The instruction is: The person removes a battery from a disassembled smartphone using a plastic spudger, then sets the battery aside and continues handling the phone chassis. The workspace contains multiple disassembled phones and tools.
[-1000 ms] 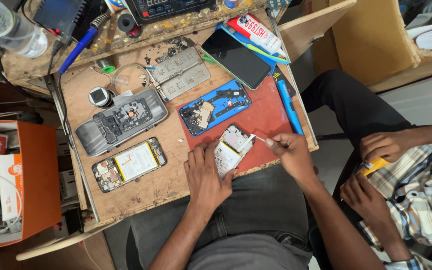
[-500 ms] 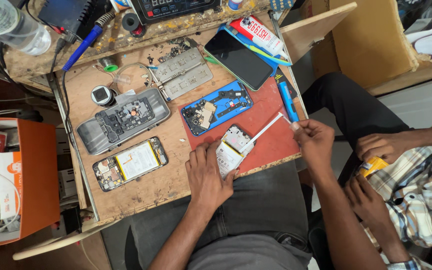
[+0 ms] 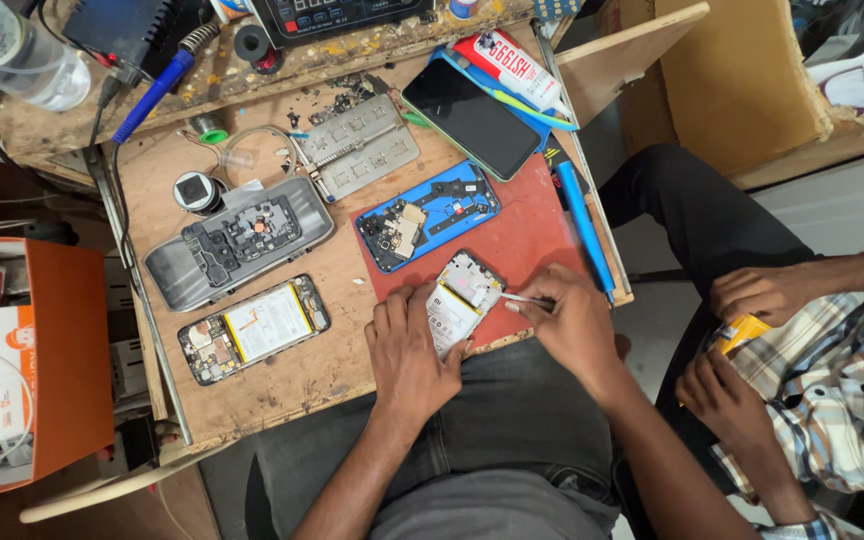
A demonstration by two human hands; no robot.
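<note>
The wooden bench [image 3: 282, 380] is packed as ever. Just left of the left hand sit two more gutted handsets, well apart from the work. The opened white phone [image 3: 460, 305] lies on the red mat, pinned under the left hand [image 3: 414, 350], fingers spread flat. The right hand [image 3: 574, 325], half a second ago lifted away to the right, has swung back in. It's pinching the thin white tool [image 3: 520, 297], tip touching the phone's edge, so looks like prying has resumed.

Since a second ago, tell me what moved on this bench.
The right hand swung its thin white tool out to the right, then brought the tip back to the opened phone. The left hand stayed pressing on that phone. The other phones stayed put.
</note>
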